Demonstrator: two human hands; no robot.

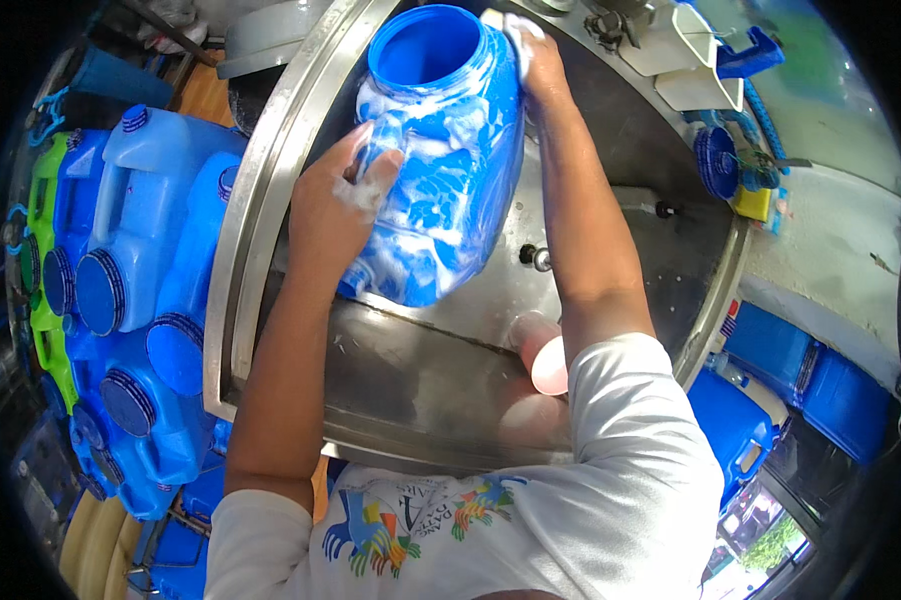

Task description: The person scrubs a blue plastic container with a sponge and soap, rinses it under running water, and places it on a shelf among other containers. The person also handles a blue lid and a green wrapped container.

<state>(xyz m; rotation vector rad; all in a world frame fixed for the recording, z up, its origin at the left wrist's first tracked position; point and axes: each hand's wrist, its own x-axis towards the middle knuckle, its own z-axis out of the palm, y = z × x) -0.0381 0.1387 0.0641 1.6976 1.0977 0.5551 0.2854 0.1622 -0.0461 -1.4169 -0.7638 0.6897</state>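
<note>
A blue plastic water container (446, 187), covered in white suds, lies tilted in a stainless steel sink (420, 367), its wide round mouth uncapped and facing up. My left hand (341, 195) grips a handle on its near left side, foam on the fingers. At the container's upper right side, my right hand (536, 60) presses a pale, foamy cloth or sponge against the wall near the mouth; the foam hides which it is. A pink plastic cup (546, 360) lies on its side on the sink's floor, beside my right upper arm.
Several blue containers (131, 210) and a green one (45, 187) are stacked left of the sink. White plastic bins (671, 41), a blue cap (715, 161) and a yellow sponge (753, 203) are along the right ledge. More blue containers (728, 420) stand lower right.
</note>
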